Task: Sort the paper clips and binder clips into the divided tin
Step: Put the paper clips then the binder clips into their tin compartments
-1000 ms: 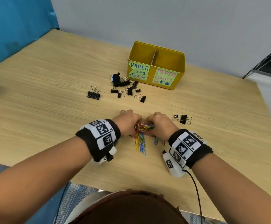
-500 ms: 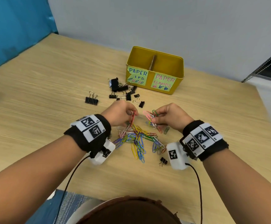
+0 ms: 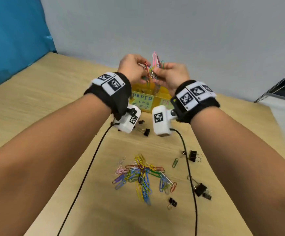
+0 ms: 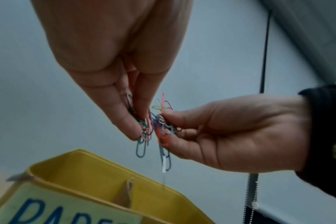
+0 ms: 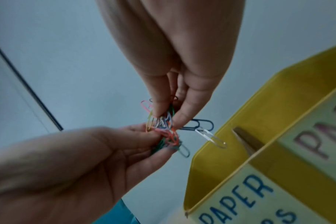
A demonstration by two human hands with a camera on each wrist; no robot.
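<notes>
Head view: clips (image 3: pixel 151 70) above tin rim (image 3: pixel 139 94)

A tangle of coloured paper clips (image 3: pixel 152 68) hangs in the air above the yellow divided tin (image 3: pixel 162 97), near the table's far edge. More paper clips (image 3: pixel 141 176) lie heaped toward the near edge, with black binder clips (image 3: pixel 201 190) scattered to their right and nearer the tin.
</notes>
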